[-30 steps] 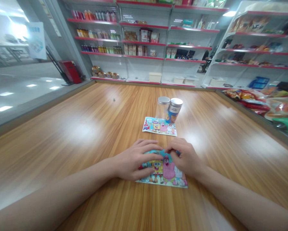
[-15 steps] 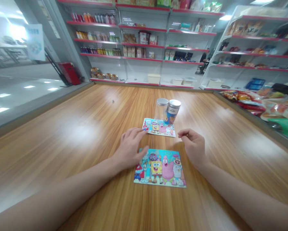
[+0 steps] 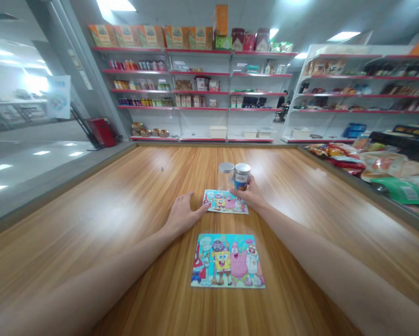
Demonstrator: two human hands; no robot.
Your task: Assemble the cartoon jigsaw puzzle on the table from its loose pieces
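Observation:
My right hand (image 3: 254,195) is wrapped round the lower part of a jar (image 3: 242,176) with a silver lid and a blue printed label. Right beside it on the left stands a clear jar (image 3: 226,177), also silver-lidded. In front of both lies a small cartoon picture sheet (image 3: 225,202). My left hand (image 3: 182,212) rests open on the table, its thumb reaching the sheet's left edge. Closer to me, a larger cartoon picture (image 3: 230,261) of the same scene lies flat, untouched by either hand.
A small metallic bit (image 3: 162,169) lies on the wooden table (image 3: 125,210) at the far left. Bagged snacks (image 3: 384,165) fill the space beyond the table's right rim. Stocked shelves (image 3: 199,112) stand behind, and a red box (image 3: 101,132) is on the floor at left.
My right hand has moved forward and left from beside the small sheet and closed round the labelled jar. My left hand has left the larger picture for the smaller sheet. The camera view has tilted up.

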